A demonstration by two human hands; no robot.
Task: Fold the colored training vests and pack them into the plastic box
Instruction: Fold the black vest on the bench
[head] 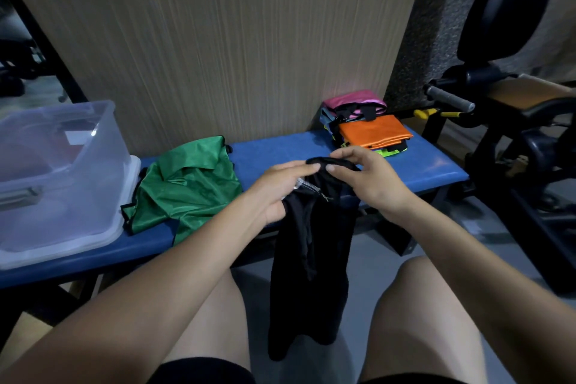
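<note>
A black vest (311, 252) hangs down between my knees, in front of the blue bench (430, 165). My left hand (277, 187) and my right hand (371, 178) both pinch its top edge, close together above the bench's front edge. A crumpled green vest (187, 187) lies on the bench left of my hands. The clear plastic box (56, 171) stands on its lid at the bench's left end, with something reddish inside. A pile of vests with an orange one (374, 131) on top and a pink one (352, 100) behind sits at the back right.
A large cardboard sheet (218, 40) stands upright behind the bench. Black gym equipment (514, 103) with a padded seat and handle fills the right side. My bare knees are below the bench's front edge, over a grey floor (358, 259).
</note>
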